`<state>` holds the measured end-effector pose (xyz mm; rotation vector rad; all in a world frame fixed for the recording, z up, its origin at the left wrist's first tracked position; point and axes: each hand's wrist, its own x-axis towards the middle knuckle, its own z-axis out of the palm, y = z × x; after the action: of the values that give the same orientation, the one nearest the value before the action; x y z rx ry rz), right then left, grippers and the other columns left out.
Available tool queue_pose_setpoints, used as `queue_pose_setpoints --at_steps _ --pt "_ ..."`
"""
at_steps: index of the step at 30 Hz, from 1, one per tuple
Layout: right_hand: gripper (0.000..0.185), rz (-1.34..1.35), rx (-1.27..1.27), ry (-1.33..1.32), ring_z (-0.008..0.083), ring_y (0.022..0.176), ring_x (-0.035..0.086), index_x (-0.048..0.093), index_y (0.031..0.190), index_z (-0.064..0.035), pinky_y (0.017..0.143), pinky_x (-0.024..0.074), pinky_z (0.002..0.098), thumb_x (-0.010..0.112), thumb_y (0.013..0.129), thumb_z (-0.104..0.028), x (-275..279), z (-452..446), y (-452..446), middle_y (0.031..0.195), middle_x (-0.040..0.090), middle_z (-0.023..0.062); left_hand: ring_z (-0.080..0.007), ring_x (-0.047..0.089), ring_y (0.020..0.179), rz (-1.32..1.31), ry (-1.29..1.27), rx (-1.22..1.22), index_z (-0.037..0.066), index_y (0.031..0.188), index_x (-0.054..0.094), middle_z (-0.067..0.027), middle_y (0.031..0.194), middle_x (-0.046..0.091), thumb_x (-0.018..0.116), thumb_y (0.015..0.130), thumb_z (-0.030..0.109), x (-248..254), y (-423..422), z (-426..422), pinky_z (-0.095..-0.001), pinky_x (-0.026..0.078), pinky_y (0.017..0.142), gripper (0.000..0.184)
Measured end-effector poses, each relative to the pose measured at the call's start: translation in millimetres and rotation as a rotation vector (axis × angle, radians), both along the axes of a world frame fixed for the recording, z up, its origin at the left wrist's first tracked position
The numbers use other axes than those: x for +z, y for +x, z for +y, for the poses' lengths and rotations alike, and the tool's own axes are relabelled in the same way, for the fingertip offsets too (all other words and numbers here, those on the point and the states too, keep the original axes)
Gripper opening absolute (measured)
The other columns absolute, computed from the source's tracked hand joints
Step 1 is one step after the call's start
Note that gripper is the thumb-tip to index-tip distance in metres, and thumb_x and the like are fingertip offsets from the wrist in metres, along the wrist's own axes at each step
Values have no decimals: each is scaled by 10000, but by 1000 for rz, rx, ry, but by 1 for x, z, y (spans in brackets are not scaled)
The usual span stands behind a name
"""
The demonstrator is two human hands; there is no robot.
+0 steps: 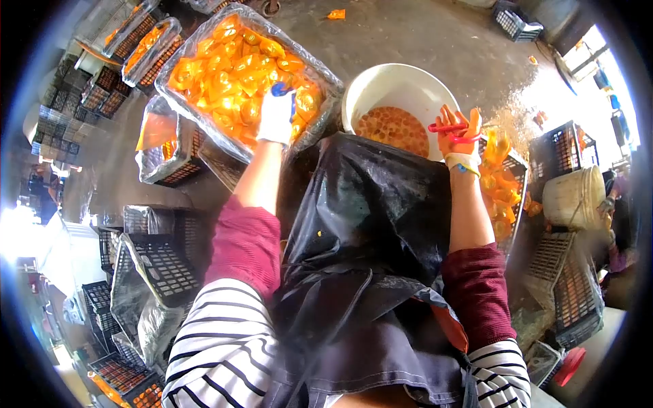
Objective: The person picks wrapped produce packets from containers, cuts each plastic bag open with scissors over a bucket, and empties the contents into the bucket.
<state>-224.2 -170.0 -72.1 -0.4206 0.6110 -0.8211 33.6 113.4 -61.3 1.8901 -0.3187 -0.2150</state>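
Note:
My left hand, in a white glove with blue at the fingers, reaches onto the heap of glossy orange pieces in a plastic-lined crate. Its fingertips are partly hidden, and a hold on a piece cannot be made out. My right hand, in an orange glove with a white cuff, holds a slim red tool across its fingers. It is at the right rim of a white bucket, which holds many small round orange-brown pieces in its bottom.
A dark apron covers my lap below the bucket. At the right stand a crate of orange peel-like pieces and a cream bucket. Black crates stand at left. A person's hand shows at far right.

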Motion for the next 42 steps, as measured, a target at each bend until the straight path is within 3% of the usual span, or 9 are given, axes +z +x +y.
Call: queue_pose_setpoints --at_steps 2,5,12,18,23,27,32,35,42 --pt "582 -2 87 -100 323 1041 569 429 1147 -3 885 457 407 613 858 -473 1 3 3 1180 552 236 -274 563 1100 -618 649 71 82 1260 526 -161 1165 600 593 869 274 -14 9 19 -406 435 926 441" --pt "519 -65 248 -146 307 1013 583 457 1136 10 855 474 381 607 874 -412 -2 2 8 1106 590 224 -318 357 1328 -761 1133 -272 102 1425 333 -168 1422 393 561 876 302 -1 5 12 -484 257 1087 627" --pt "389 -46 335 -145 309 1000 602 525 1111 -9 891 480 408 618 880 -308 -6 2 8 1086 607 198 -330 264 1365 -883 1374 -873 123 1389 401 -165 1443 338 557 834 246 -41 39 -33 -508 189 1112 590" --pt "400 -256 526 -373 383 1187 504 504 1250 -40 1004 421 483 562 927 -267 -24 -5 1 1257 537 153 -317 521 1179 -789 1523 -854 105 1211 572 -165 1200 582 498 865 209 -58 38 -52 -432 392 996 369" --pt "444 40 466 -379 395 1170 511 443 1289 -37 985 443 464 573 926 -259 -18 -1 2 1256 518 208 -280 611 1035 -300 867 -409 63 1194 570 -158 1145 626 599 837 366 -45 44 -14 -400 488 859 469" --pt "417 147 447 -405 377 1099 562 434 1275 -20 927 489 406 545 946 -252 -4 14 5 1223 523 274 -349 563 1093 646 -822 -215 44 1316 465 -222 1198 579 506 943 390 -36 58 21 -433 457 953 510" --pt "392 84 580 -378 330 1001 616 482 1215 -15 813 521 369 532 942 -293 -31 -3 4 1149 595 223 -319 520 1157 807 -1244 -9 54 1193 529 -148 1233 568 592 880 448 9 24 30 -493 378 1025 507" --pt "439 61 552 -330 341 1006 614 495 1248 -12 768 536 406 541 921 -300 -45 -7 2 1216 567 170 -263 569 1085 728 -851 -31 64 1204 565 -116 1173 615 584 910 260 -39 46 14 -378 464 949 355" --pt "372 238 604 -257 335 934 641 492 1206 -15 762 543 416 544 918 -244 -6 15 4 1136 599 179 -293 578 1036 763 -1117 -361 43 1191 565 -180 1138 595 600 896 168 15 -29 -97 -421 482 925 322"
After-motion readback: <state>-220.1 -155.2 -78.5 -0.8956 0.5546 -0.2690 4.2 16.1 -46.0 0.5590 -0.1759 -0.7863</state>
